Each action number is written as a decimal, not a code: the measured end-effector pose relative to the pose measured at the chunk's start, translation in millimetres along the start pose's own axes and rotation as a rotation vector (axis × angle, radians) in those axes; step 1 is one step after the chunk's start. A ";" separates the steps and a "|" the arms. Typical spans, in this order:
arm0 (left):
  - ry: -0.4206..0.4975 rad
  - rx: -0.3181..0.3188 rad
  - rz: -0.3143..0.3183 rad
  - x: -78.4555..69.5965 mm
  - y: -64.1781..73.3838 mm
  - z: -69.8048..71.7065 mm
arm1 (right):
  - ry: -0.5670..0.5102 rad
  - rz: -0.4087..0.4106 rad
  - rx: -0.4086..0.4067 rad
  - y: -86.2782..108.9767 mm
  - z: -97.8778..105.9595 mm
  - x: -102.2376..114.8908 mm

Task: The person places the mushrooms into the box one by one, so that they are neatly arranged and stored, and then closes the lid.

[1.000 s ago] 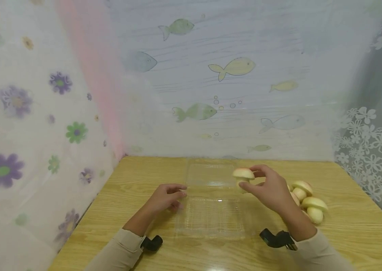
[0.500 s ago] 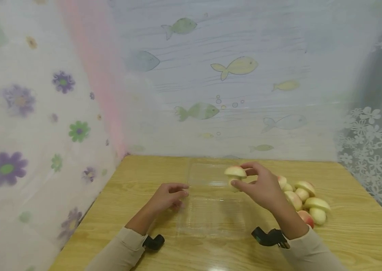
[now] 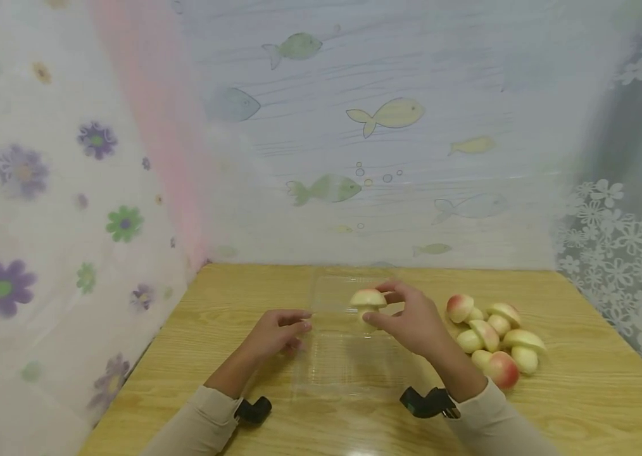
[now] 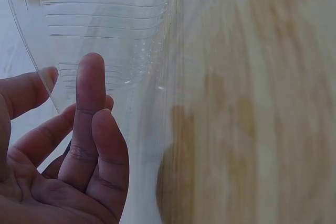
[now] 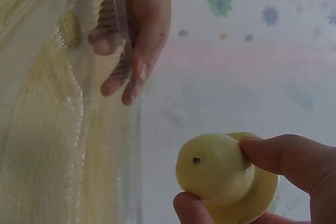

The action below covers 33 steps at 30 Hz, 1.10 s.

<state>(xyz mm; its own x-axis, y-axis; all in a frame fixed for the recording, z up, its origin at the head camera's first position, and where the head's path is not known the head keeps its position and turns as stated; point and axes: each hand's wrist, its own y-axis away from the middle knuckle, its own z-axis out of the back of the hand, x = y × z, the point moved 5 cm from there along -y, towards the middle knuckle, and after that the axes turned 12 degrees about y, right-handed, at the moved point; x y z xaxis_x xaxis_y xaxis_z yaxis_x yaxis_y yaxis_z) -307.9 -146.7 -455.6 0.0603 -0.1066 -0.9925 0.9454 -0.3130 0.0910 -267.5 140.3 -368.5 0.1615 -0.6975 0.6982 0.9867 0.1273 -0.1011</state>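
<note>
My right hand [image 3: 415, 320] pinches a pale yellow toy mushroom [image 3: 368, 297] with a reddish top, cap up, thumb on one side and fingers on the other. It is above the clear plastic clamshell box [image 3: 355, 389], which stands with its lid folded back. In the right wrist view the underside of the mushroom's stem [image 5: 210, 166] shows a small dark spot. My left hand [image 3: 275, 332] holds the box's left edge between thumb and fingers; in the left wrist view the ribbed plastic [image 4: 105, 14] runs past the fingers [image 4: 90, 82].
Several more toy mushrooms [image 3: 500, 370], yellow with reddish caps, lie in a cluster to the right of the box. The wooden table [image 3: 600, 405] meets a fish-patterned curtain [image 3: 321, 234] at the back and a flowered one [image 3: 59, 240] on the left.
My right hand has carried the mushroom leftward, from the box's right side to over its middle. More of the mushroom cluster shows now. The left hand has stayed at the box edge.
</note>
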 end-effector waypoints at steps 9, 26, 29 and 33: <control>-0.009 0.001 -0.009 0.7 0.0 -0.2 | -0.038 0.001 -0.003 0.6 -20.4 0.8; -0.024 -0.026 -0.043 -5.9 1.9 -2.1 | -0.053 0.011 0.008 -2.9 -42.4 10.6; -0.022 -0.027 -0.048 -6.4 2.3 -2.3 | -0.108 0.003 0.031 -5.7 -47.1 11.7; -0.033 -0.031 -0.064 -6.3 1.2 -2.3 | -0.151 -0.002 0.068 -7.7 -53.7 13.8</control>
<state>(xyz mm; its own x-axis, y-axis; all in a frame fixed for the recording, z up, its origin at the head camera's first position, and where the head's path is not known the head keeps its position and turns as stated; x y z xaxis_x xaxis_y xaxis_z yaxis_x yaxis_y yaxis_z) -306.5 -144.2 -449.5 -0.0105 -0.1188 -0.9929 0.9565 -0.2908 0.0247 -271.9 91.8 -396.2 0.1502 -0.5844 0.7975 0.9826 0.1776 -0.0549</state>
